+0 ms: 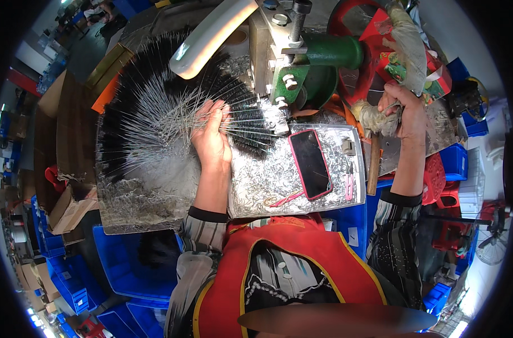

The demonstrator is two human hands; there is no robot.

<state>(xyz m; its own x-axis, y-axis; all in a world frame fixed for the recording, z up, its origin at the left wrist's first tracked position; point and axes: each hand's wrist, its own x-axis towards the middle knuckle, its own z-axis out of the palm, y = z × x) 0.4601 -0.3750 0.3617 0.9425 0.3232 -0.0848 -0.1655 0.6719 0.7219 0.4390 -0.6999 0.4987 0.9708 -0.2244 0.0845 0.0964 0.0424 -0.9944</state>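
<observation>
Black-bristled wire brushes (155, 112) lie fanned in a big pile at the left, their bare metal stems bunched toward the middle. My left hand (213, 138) is closed on several of the stems, with brush ends reaching right to the metal jaw (276, 118) of a green hand press (332, 50). Whether a stem sits inside the jaw I cannot tell. At the right, my right hand (406, 110) is wrapped round the press's cloth-bound handle (375, 121), its fingers curled and partly hidden.
A shallow tray (279, 214) of metal clippings lies before me, holding a red-edged phone (311, 163) and a pink-handled tool (349, 183). A lamp (211, 39) overhangs the brushes. A wooden rod (373, 166) hangs beside the tray. Cardboard boxes (73, 124) and blue bins (130, 265) stand left.
</observation>
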